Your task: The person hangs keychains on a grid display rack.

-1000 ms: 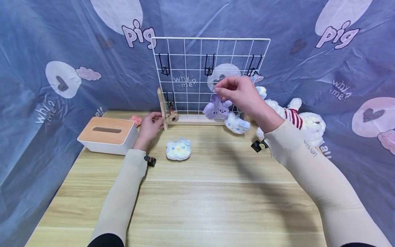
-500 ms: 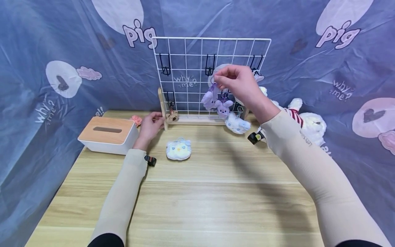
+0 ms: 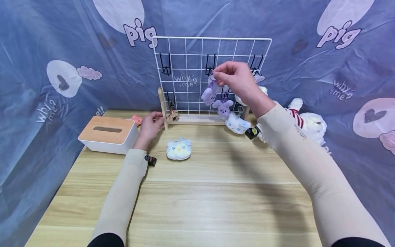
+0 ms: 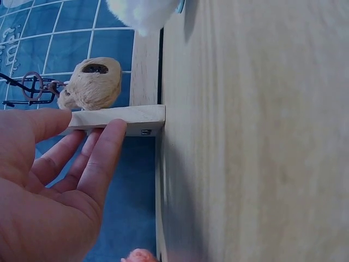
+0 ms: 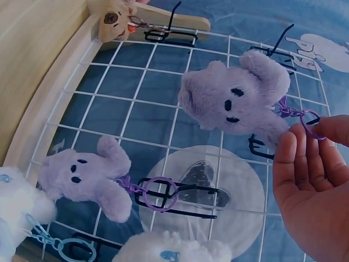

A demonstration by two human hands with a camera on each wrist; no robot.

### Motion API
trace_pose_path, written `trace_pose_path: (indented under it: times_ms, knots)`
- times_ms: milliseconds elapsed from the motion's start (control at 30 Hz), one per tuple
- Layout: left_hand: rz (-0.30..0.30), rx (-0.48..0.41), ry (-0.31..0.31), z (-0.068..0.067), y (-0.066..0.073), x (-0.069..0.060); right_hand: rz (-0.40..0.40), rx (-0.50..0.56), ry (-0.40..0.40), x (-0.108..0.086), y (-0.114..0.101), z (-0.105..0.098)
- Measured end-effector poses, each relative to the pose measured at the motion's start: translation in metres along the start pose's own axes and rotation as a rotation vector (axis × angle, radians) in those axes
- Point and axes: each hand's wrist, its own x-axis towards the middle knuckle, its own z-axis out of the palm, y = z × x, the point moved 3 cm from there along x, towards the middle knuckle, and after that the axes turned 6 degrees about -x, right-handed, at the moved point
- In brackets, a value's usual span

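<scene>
My right hand (image 3: 237, 80) pinches the ring of a purple plush keychain (image 5: 229, 101) between thumb and forefinger. The plush dangles in front of the white wire grid rack (image 3: 213, 38), just below the top middle black hook (image 3: 210, 69). A second purple plush keychain (image 3: 223, 108) hangs by its ring on a lower hook (image 5: 202, 188). At the rack's left end, my left hand (image 3: 149, 127) grips the wooden side post (image 4: 117, 115), thumb on one face and fingers on the other. Beside that post a tan plush keychain (image 4: 98, 84) hangs from a hook.
A white-and-blue plush (image 3: 179, 149) lies on the table (image 3: 197, 206). Another white-and-blue plush (image 3: 236, 124) sits at the rack's lower right. A tissue box (image 3: 108, 132) and a coral-coloured object (image 3: 136, 119) are at left. A white stuffed toy (image 3: 313, 125) lies at right.
My right hand has risen and shifted slightly left with the purple plush keychain, uncovering the second one hanging behind. My left hand stays on the post.
</scene>
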Motion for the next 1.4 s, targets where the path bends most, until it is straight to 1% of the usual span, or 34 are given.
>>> trace_pose_path:
  times_ms: [233,367,567,667,767,933,1200,1400]
  knots:
    - [-0.004,-0.009,-0.003,0.0,0.0,0.0,0.03,-0.002,0.001,0.006,0.003,0.002]
    - [-0.003,0.001,0.002,0.001,-0.001,0.001,0.039,0.006,-0.003,0.009,0.005,0.003]
    - [0.013,-0.016,0.002,0.002,0.0,0.001,0.062,0.025,0.002,0.015,0.008,0.004]
    - [0.005,-0.026,-0.002,0.003,-0.001,0.0,0.076,0.031,0.013,0.017,0.01,0.004]
    - [-0.005,-0.017,-0.002,0.002,-0.001,-0.001,0.09,0.053,0.022,0.02,0.012,0.005]
    - [-0.007,-0.008,-0.004,0.001,0.0,-0.002,0.097,0.079,0.038,0.024,0.015,0.006]
    - [-0.016,-0.006,-0.005,0.001,-0.001,-0.002,0.099,0.093,0.048,0.027,0.018,0.01]
    - [-0.005,-0.013,-0.001,0.0,-0.001,-0.002,0.099,0.085,0.066,0.03,0.017,0.01]
